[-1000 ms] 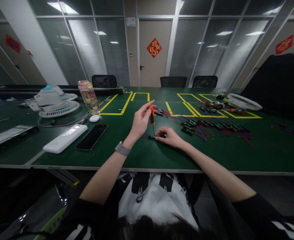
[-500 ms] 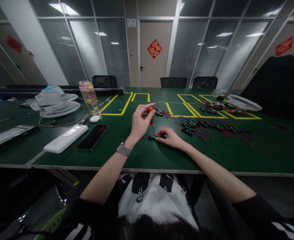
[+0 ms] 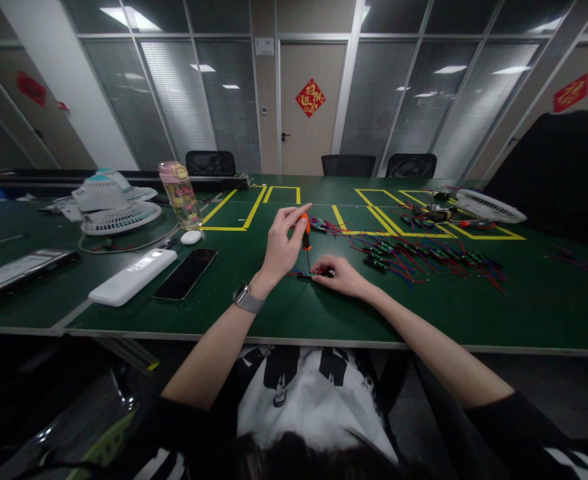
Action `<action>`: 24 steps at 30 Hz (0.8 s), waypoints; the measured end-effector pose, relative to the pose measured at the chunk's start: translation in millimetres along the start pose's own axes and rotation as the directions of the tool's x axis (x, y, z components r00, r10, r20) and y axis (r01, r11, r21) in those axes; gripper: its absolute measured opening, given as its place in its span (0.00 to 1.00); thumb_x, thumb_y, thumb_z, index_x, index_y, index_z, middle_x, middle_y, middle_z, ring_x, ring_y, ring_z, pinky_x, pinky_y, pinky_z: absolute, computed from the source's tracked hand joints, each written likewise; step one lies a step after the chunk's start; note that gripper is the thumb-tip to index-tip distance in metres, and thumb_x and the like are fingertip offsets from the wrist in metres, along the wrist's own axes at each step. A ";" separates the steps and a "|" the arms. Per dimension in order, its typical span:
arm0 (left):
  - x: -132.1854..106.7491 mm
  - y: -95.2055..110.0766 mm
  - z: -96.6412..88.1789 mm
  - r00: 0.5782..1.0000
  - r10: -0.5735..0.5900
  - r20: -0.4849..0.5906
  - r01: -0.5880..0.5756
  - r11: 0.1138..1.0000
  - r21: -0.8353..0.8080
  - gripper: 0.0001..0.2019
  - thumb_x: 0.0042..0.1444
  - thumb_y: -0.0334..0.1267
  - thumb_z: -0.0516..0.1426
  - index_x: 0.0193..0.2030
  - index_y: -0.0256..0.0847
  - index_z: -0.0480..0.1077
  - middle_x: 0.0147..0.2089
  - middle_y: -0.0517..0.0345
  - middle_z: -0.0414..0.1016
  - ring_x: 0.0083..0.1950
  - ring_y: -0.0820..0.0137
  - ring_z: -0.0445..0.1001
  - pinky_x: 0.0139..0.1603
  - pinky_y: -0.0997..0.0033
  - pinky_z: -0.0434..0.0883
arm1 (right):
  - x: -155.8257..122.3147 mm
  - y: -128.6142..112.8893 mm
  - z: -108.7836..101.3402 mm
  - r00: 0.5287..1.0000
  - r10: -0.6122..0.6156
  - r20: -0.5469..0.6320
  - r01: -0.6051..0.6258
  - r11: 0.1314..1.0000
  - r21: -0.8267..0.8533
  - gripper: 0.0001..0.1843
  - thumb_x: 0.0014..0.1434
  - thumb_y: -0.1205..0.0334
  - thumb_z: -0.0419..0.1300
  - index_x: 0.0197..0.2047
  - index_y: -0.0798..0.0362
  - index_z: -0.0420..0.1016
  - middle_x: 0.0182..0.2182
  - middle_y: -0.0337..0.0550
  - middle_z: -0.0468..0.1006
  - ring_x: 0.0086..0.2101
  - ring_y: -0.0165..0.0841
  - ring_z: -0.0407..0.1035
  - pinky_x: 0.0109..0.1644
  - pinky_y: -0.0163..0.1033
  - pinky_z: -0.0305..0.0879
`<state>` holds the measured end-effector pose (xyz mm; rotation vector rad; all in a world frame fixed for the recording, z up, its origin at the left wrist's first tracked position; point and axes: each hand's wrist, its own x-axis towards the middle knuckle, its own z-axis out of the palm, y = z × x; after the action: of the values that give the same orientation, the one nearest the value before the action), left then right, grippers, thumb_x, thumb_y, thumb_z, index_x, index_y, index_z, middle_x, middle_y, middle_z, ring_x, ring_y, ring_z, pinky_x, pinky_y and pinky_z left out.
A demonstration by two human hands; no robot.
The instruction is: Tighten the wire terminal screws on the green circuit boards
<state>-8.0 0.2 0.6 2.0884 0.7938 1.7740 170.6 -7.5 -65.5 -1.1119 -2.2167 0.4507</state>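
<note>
My left hand (image 3: 281, 245) pinches the orange handle of a small screwdriver (image 3: 305, 235), which stands upright with its tip down on a little green circuit board (image 3: 306, 274). Red and blue wires trail from that board. My right hand (image 3: 341, 274) lies on the green table (image 3: 284, 313), its fingers pressing the board's right end. A watch sits on my left wrist.
To the right lies a heap of several wired boards (image 3: 424, 257). On the left are a black phone (image 3: 186, 273), a white power bank (image 3: 133, 276), a white mouse (image 3: 191, 237), a pink-capped bottle (image 3: 179, 194) and desk fans (image 3: 119, 212). Yellow tape marks boxes (image 3: 247, 217) farther back.
My left fingers shifted on the screwdriver handle, turning it in place. The right hand and the board stayed where they were.
</note>
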 end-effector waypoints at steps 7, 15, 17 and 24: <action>1.1 0.9 0.0 0.997 -0.069 -0.026 0.067 0.994 -0.085 0.14 0.58 0.38 0.58 0.50 0.43 0.73 0.46 0.53 0.71 0.44 0.73 0.72 0.43 0.74 0.72 | 0.1 0.5 0.4 1.000 -0.007 0.001 0.007 1.000 -0.004 0.05 0.54 0.66 0.62 0.36 0.55 0.77 0.31 0.42 0.75 0.32 0.31 0.69 0.37 0.36 0.64; 2.2 -1.6 0.1 0.988 -0.099 0.115 0.124 0.963 -0.237 0.16 0.60 0.39 0.55 0.55 0.42 0.70 0.47 0.52 0.74 0.43 0.73 0.74 0.45 0.70 0.73 | -0.4 0.9 1.2 1.000 -0.021 -0.012 0.021 1.000 0.002 0.05 0.54 0.66 0.62 0.35 0.55 0.77 0.30 0.42 0.75 0.32 0.31 0.68 0.38 0.36 0.63; 2.0 -2.1 0.1 0.996 -0.081 0.024 0.084 0.986 -0.145 0.15 0.57 0.38 0.59 0.51 0.43 0.73 0.47 0.53 0.72 0.45 0.72 0.73 0.45 0.73 0.73 | -0.5 0.9 1.0 1.000 -0.025 -0.010 0.025 1.000 0.005 0.05 0.54 0.66 0.62 0.35 0.55 0.77 0.30 0.42 0.75 0.32 0.31 0.68 0.38 0.36 0.64; 4.2 -0.4 -2.8 0.989 -0.093 0.118 0.120 0.962 -0.244 0.15 0.61 0.37 0.54 0.54 0.44 0.70 0.46 0.54 0.75 0.43 0.73 0.74 0.46 0.71 0.73 | -0.8 -1.3 -0.4 0.999 -0.049 0.002 0.049 0.998 0.032 0.05 0.54 0.67 0.61 0.36 0.55 0.76 0.32 0.43 0.75 0.33 0.31 0.68 0.39 0.37 0.65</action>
<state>-10.5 2.6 4.4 1.9186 0.6055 1.6007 170.5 -8.9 -64.8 -1.0385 -2.2270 0.4650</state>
